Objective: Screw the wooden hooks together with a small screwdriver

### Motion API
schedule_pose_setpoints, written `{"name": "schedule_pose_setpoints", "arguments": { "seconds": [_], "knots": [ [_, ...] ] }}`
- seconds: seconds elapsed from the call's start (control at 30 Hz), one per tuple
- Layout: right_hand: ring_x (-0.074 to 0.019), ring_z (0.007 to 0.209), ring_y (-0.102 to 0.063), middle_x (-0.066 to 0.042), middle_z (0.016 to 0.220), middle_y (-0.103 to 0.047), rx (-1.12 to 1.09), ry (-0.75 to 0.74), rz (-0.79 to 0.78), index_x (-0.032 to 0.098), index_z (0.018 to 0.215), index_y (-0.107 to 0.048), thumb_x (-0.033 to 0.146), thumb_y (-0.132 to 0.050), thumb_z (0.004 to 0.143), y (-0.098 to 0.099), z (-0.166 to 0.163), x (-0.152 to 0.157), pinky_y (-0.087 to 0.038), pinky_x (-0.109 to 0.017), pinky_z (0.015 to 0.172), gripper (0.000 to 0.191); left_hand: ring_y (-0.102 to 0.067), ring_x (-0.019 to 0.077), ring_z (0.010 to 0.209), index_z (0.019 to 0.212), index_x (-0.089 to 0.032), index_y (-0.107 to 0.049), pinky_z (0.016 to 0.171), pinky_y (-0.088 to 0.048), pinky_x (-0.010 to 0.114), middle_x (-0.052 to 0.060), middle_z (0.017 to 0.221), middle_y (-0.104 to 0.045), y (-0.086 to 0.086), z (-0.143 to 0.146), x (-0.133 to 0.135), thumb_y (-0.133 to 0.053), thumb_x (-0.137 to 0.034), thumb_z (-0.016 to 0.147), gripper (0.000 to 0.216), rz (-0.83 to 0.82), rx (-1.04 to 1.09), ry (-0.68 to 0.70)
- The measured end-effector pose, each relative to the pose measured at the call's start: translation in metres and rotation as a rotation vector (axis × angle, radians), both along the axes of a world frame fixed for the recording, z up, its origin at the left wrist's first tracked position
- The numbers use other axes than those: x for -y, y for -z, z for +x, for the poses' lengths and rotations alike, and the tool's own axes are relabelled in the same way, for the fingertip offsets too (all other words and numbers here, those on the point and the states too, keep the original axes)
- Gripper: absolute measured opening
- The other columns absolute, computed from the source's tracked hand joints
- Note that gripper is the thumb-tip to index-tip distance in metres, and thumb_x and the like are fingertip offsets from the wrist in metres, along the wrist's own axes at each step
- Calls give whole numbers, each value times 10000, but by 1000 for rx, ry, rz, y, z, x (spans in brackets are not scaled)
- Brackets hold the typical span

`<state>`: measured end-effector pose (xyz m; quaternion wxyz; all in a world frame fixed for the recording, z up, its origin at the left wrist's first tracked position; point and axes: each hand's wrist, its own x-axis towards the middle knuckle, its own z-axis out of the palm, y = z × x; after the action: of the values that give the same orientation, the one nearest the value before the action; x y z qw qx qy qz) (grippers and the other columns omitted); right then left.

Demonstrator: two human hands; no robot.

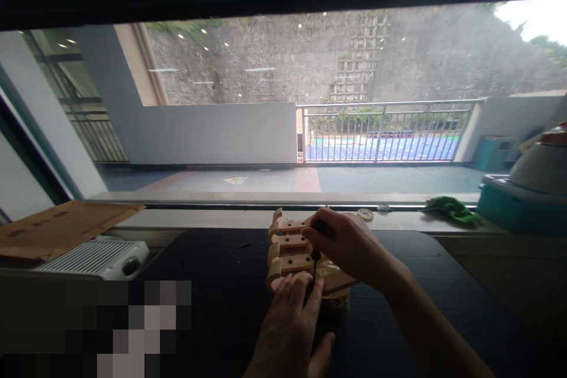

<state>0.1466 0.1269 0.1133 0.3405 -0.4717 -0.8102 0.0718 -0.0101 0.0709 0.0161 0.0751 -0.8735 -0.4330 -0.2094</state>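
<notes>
A pale wooden piece [290, 240] with slats, dark screw heads or holes and curved ends lies on the black table. My left hand [290, 313] presses its fingers onto the near side of the wood, thumb held apart below. Above it, my right hand [339, 236] is closed around the dark handle of a screwdriver [315, 269]. The shaft stands nearly upright, its lower end beside my left fingers; the tip is hidden. Under the right side of the wood is a block wrapped in brown tape [339, 298].
Along the sill are a tape roll [365, 214], a green cloth [452, 211] and a teal box [500, 204]. At left, a cardboard sheet [66, 227] rests over a white ribbed appliance [101, 257]. A small dark bit [245, 244] lies on the black table [204, 283].
</notes>
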Motion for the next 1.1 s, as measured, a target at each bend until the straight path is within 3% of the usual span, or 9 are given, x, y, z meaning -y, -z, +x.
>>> {"name": "schedule_pose_setpoints", "arguments": {
  "seconds": [0.33, 0.63, 0.93, 1.1],
  "knots": [
    [-82, 550, -465, 35, 626, -588, 34, -75, 2, 207, 797, -626, 374, -480, 885, -6, 2, 7, -283, -233, 526, 239, -485, 323, 1181, 1312, -140, -453, 954, -465, 442, 164, 1283, -505, 3, -1, -2, -609, -244, 725, 616, 44, -5, 0],
    [-85, 499, -432, 42, 557, -551, 15, 51, 22, 206, 768, -623, 439, -459, 883, 0, 3, -2, -266, -234, 498, 308, -497, 318, 1169, 1306, -139, -461, 962, -460, 444, 157, 1266, -520, 0, 1, -1, -613, -245, 717, 617, 25, -3, 2],
    [-91, 566, -487, 26, 648, -611, 49, -76, 0, 216, 836, -638, 346, -480, 880, -7, 4, 8, -294, -238, 546, 209, -490, 315, 1173, 1309, -138, -458, 956, -466, 437, 158, 1272, -509, 1, -2, -1, -603, -246, 735, 602, 47, -8, 5],
    [-92, 523, -449, 36, 586, -565, 34, 9, -8, 213, 817, -634, 408, -483, 872, -1, 4, 0, -273, -234, 509, 252, -502, 295, 1160, 1297, -162, -473, 965, -461, 431, 134, 1243, -528, -3, 0, 0, -597, -240, 745, 571, 9, 14, -5]
  ]
}}
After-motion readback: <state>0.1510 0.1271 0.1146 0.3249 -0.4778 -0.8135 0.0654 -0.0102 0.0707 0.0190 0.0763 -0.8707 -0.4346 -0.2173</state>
